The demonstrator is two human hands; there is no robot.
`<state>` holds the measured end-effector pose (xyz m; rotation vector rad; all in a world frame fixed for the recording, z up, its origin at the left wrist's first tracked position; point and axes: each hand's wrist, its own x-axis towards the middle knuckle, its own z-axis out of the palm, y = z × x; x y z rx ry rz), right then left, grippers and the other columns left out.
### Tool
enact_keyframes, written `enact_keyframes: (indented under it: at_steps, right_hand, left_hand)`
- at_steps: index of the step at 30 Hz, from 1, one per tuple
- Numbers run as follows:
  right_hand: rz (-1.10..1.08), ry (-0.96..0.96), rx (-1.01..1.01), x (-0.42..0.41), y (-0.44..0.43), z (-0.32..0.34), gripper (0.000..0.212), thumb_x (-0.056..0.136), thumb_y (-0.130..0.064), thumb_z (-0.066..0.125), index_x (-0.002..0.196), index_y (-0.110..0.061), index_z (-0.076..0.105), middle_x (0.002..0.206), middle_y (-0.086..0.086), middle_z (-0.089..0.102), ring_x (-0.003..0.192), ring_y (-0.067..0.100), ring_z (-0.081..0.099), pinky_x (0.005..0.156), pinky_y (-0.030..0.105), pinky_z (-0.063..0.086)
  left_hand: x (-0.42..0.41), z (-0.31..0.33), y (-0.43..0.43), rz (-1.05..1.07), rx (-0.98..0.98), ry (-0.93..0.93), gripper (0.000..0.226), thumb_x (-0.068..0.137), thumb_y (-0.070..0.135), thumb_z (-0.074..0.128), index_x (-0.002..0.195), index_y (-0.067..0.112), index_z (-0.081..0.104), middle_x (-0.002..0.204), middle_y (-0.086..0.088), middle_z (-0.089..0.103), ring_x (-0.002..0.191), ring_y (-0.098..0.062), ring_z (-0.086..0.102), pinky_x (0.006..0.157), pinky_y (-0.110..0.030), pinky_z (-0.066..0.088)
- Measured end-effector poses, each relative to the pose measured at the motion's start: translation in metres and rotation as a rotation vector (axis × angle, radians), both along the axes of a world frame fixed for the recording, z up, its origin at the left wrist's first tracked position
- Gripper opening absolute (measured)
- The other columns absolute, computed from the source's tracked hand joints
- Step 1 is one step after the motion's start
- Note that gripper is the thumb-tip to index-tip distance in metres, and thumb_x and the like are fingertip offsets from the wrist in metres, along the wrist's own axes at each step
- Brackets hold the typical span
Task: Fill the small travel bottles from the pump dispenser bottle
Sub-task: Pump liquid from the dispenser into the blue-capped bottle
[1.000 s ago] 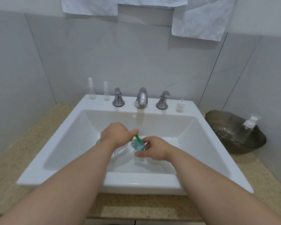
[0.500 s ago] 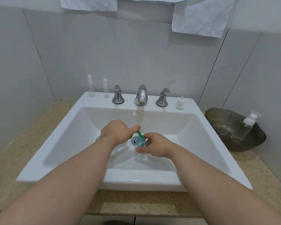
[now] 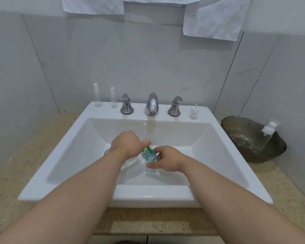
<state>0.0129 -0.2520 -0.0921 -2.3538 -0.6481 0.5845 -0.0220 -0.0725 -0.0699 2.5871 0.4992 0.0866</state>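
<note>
Two bare arms reach over the front rim of the white sink and meet low in the bowl, just over the drain.

The right hand wraps its fingers and thumb round a small bottle and holds it upright. The small bottle looks blue-green, so I think there is some soap in it. I cannot tell how full it is.

The left hand is curled over the top of a big bottle. Most of that bottle hides under the hand, and only a clear bit peeks out by the wrist. A green spout sticks out past the thumb and points down into the mouth of the small bottle. I think this is the pump bottle, and the filling of this first small bottle is going on right now.

Far back on the sink ledge, left of the tap, stand a thin spray bottle and a second thin bottle. Both look clear, so I think they have not been filled yet. On the right of the ledge sits a loose white top. It may be the lid for the bottle in the hand.

Off to the right, a dark bowl holds a clear pump bottle.

So most of the job is left to do.
</note>
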Motion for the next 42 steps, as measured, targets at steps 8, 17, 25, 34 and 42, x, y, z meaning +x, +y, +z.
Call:
enact_keyframes:
  at_steps: [8,17,25,34,42]
  right_hand:
    - [-0.020,0.010,0.017,-0.002,0.002,0.002,0.041,0.086,-0.043,0.081,0.118,-0.025,0.064,0.081,-0.011,0.054,0.066,0.005,0.051,0.062,0.021,0.039]
    - [-0.018,-0.059,-0.026,0.006,0.009,0.012,0.040,0.083,-0.041,0.082,0.110,-0.014,0.070,0.103,0.005,0.068,0.081,0.021,0.063,0.084,0.037,0.056]
    - [-0.006,-0.126,-0.103,0.020,0.010,0.009,0.035,0.079,-0.037,0.086,0.102,-0.016,0.070,0.099,0.002,0.067,0.090,0.022,0.064,0.082,0.034,0.054]
    - [-0.011,-0.021,0.025,0.025,0.011,-0.007,0.055,0.080,-0.038,0.086,0.127,-0.020,0.064,0.100,-0.003,0.061,0.081,0.015,0.059,0.082,0.034,0.057]
    - [-0.031,-0.053,0.034,0.021,0.007,-0.009,0.052,0.083,-0.040,0.083,0.128,-0.020,0.064,0.086,-0.012,0.055,0.076,0.008,0.055,0.065,0.021,0.043]
  left_hand:
    - [-0.003,0.001,0.002,0.013,-0.017,-0.015,0.050,0.082,0.052,0.059,0.054,0.016,0.042,0.052,0.003,0.042,0.055,-0.021,0.043,0.055,-0.028,0.034]
    - [0.000,-0.005,0.022,-0.025,-0.153,-0.033,0.076,0.080,0.088,0.053,0.067,0.016,0.075,0.070,0.001,0.068,0.076,-0.020,0.065,0.075,-0.035,0.052]
    - [0.008,-0.005,0.022,-0.036,-0.123,0.017,0.084,0.074,0.093,0.054,0.068,0.011,0.074,0.063,-0.002,0.059,0.070,-0.021,0.063,0.068,-0.035,0.049]
    - [0.020,0.001,0.027,-0.098,-0.118,0.091,0.079,0.072,0.090,0.059,0.062,0.012,0.061,0.053,0.002,0.038,0.057,-0.021,0.043,0.063,-0.032,0.037]
    - [0.026,0.012,0.030,-0.196,-0.073,0.217,0.085,0.079,0.089,0.051,0.081,0.006,0.069,0.073,-0.005,0.048,0.064,-0.022,0.047,0.062,-0.030,0.041]
